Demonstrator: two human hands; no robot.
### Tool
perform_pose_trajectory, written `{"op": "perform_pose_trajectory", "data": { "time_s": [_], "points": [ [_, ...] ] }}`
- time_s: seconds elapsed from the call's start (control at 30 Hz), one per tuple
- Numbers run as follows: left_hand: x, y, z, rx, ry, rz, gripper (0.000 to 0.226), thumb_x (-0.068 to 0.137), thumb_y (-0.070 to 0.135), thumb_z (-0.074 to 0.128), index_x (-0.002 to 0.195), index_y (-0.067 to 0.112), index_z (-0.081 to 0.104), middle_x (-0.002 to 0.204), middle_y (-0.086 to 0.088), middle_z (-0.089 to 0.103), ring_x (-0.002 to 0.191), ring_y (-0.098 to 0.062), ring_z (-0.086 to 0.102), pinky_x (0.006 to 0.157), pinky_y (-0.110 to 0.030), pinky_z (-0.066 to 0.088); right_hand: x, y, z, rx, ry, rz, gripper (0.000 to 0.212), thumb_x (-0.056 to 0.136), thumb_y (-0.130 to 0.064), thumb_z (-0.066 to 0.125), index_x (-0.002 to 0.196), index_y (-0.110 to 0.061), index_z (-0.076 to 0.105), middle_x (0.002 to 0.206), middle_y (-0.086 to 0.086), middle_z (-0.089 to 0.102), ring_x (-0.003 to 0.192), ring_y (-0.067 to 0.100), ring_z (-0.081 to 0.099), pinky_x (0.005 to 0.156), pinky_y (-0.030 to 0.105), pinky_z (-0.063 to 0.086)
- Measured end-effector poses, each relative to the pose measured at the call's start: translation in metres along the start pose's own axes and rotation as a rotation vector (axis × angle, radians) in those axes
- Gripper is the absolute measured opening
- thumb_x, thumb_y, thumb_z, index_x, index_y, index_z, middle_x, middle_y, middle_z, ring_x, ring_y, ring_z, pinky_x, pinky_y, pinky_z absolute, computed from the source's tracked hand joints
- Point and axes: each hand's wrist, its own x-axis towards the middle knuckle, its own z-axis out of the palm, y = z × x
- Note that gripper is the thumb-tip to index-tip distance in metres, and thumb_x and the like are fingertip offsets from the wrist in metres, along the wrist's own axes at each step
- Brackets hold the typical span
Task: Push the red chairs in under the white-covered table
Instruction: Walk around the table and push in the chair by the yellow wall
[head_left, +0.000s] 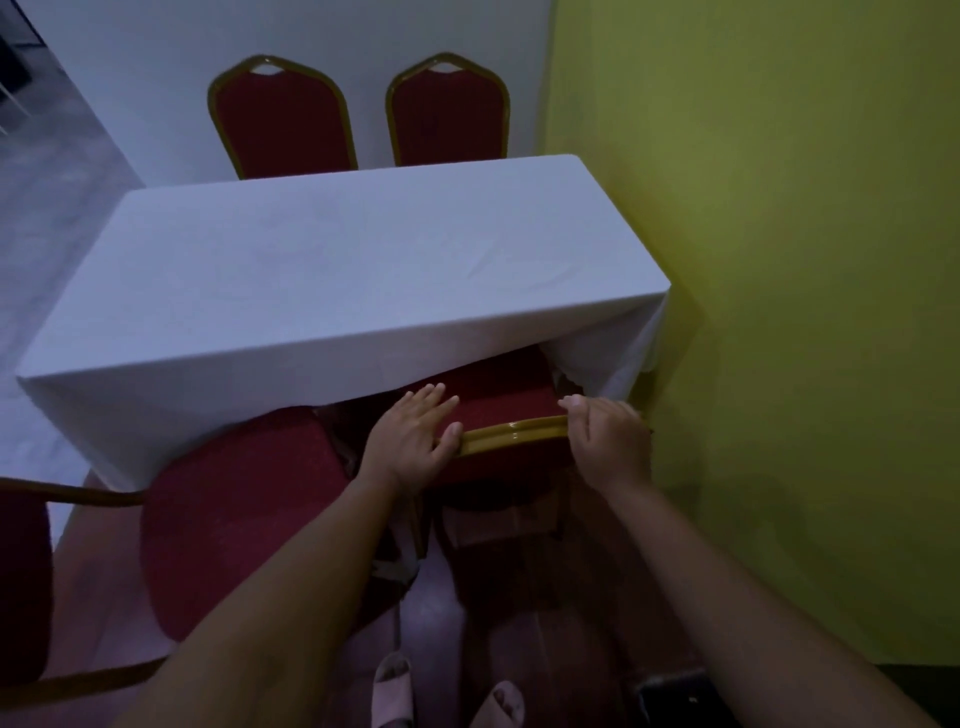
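left hand (413, 439) lies flat on padded red chair (498, 402), right hand (610, 441) curls fingers (577, 406) over glossy gold rim (511, 431).

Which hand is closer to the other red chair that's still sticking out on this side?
Left. The left hand lies at the left end of the held chair's gold rail, right beside the sticking-out chair. The right hand grips the far end, by the yellow wall.

Head-worn view, steeply down and forward, close above the table (332, 270) edge.
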Motion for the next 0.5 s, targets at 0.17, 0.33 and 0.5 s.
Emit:
{"op": "perform_pose_trajectory", "data": {
  "time_s": [0.17, 0.33, 0.5],
  "points": [
    [0.007, 0.007, 0.005, -0.012, 0.002, -0.016, 0.081, 0.083, 0.061, 0.012, 0.138, 0.013, 0.046, 0.149, -0.013, 0.038, 0.141, -0.021, 0.029, 0.116, -0.033, 0.016, 0.008, 0.003, -0.004, 0.012, 0.019, 0.048, 0.055, 0.097, -0.031, 0.025, 0.085, -0.008, 0.074, 0.072, 0.009, 0.072, 0.068, 0.027, 0.064, 0.062, 0.027, 0.037],
    [0.000, 0.008, 0.010, -0.055, 0.018, -0.091, 0.085, 0.082, 0.065, 0.007, 0.143, 0.015, 0.039, 0.153, -0.009, 0.031, 0.144, -0.017, 0.022, 0.117, -0.032, 0.012, -0.004, -0.005, 0.008, 0.140, 0.036, 0.168, 0.057, 0.096, -0.035, 0.021, 0.114, -0.007, 0.067, 0.116, 0.011, 0.068, 0.112, 0.026, 0.058, 0.106, 0.036, 0.030],
    [-0.017, 0.006, 0.014, -0.189, 0.019, -0.139, 0.062, 0.098, 0.053, 0.024, 0.147, 0.016, 0.031, 0.156, -0.003, 0.025, 0.145, -0.012, 0.015, 0.118, -0.029, 0.009, -0.016, -0.018, 0.013, 0.143, 0.071, 0.270, 0.060, 0.097, -0.041, 0.018, 0.132, -0.007, 0.054, 0.141, 0.011, 0.050, 0.135, 0.028, 0.038, 0.116, 0.043, 0.016]
  ]
}}
